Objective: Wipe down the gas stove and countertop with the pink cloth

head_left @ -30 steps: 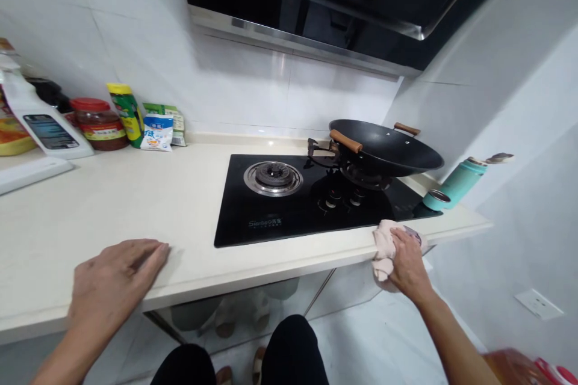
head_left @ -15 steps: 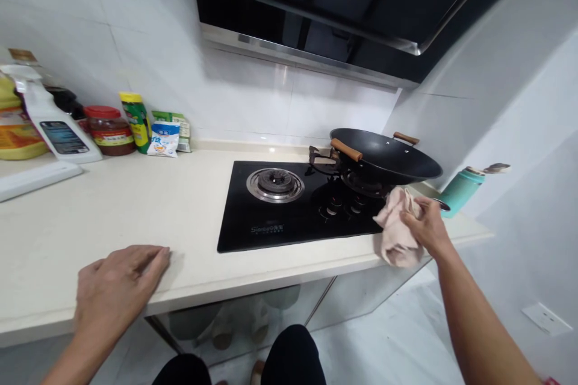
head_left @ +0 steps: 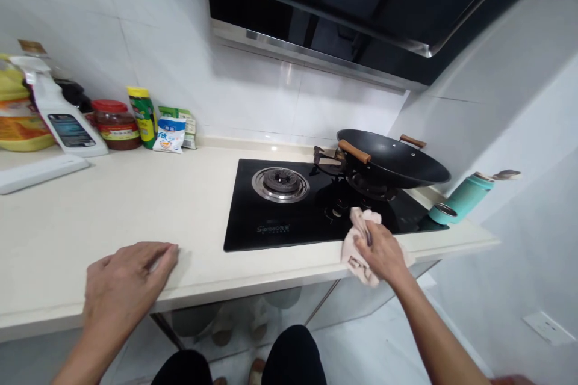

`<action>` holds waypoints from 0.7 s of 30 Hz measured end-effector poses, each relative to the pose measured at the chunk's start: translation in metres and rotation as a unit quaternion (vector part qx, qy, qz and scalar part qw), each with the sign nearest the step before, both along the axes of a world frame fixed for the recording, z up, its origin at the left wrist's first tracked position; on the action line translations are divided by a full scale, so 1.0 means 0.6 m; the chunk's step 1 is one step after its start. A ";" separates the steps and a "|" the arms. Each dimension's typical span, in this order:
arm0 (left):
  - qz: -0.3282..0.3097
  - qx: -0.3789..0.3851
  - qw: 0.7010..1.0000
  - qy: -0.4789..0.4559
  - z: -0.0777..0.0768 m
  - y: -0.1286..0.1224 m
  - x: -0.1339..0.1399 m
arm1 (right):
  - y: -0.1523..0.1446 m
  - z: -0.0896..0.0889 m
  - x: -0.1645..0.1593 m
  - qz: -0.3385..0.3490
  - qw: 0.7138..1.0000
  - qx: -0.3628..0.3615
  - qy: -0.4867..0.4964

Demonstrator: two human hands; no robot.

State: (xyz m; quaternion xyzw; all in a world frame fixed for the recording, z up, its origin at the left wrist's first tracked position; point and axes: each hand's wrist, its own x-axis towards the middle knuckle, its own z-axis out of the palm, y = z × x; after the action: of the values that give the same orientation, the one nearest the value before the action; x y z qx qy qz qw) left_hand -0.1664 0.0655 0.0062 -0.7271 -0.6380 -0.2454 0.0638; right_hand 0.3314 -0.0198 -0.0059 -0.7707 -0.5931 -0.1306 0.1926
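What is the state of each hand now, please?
Left hand: open, loosely curled, resting on the countertop, holding nothing visible.
Right hand: closed on a pale pink cloth at the countertop's front edge.

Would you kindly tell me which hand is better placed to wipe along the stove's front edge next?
Probably the right hand: it holds the pale pink cloth at the front edge of the stove, whereas the left hand rests on the counter to the stove's left, holding no cloth.
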 end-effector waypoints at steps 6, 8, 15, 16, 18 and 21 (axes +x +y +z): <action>-0.013 0.005 1.000 -0.012 0.003 -0.007 0.001 | 0.050 0.023 -0.148 0.238 0.971 -0.005 0.035; -0.017 0.011 1.000 -0.016 0.003 -0.008 0.001 | 0.091 0.034 -0.174 0.239 0.969 -0.042 0.044; -0.018 0.026 0.999 -0.014 0.001 -0.008 0.000 | 0.255 0.076 -0.143 0.081 0.979 -0.186 0.036; -0.022 0.025 0.999 -0.012 0.001 -0.008 -0.001 | 0.277 0.083 -0.129 0.064 0.977 -0.201 0.038; -0.027 0.023 0.999 -0.010 0.000 -0.008 -0.003 | 0.314 0.096 -0.098 0.034 0.971 -0.234 0.041; -0.020 0.026 0.999 -0.012 -0.002 -0.007 -0.005 | 0.351 0.114 -0.046 0.011 0.963 -0.265 0.043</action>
State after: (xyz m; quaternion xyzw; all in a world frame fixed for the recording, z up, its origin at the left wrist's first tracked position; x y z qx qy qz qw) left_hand -0.1697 0.0614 0.0048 -0.7346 -0.6176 -0.2720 0.0702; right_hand 0.3036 0.1909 0.0624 -0.7926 -0.6060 0.0669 0.0078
